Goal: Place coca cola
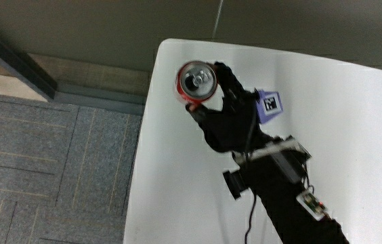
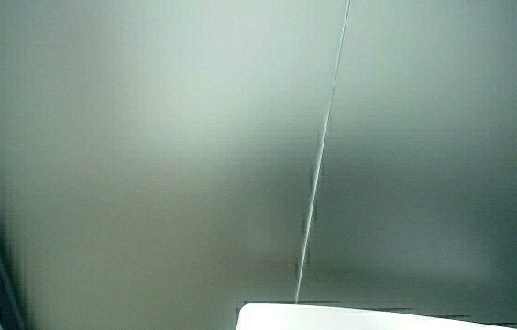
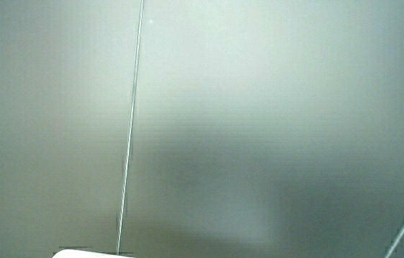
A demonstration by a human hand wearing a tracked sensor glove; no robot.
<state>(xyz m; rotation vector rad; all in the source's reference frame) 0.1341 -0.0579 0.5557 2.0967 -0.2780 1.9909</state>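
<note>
**A:** What is happening at the table?

**B:** A gloved hand (image 1: pixel 228 115) is gripping a red Coca-Cola can (image 1: pixel 195 82), its fingers (image 1: pixel 226 79) curling around the can's side. The can is standing upright, silver top showing, close to a corner of the white table (image 1: pixel 353 122). I cannot tell whether it is touching the surface.

**A:** And the side views?

**B:** Both are showing only a pale wall and a sliver of table.

**A:** How will the can handle?

**B:** I am guessing thin, smooth metal: slippery, dentable if squeezed. Holding around the middle of the body seems best.
</note>
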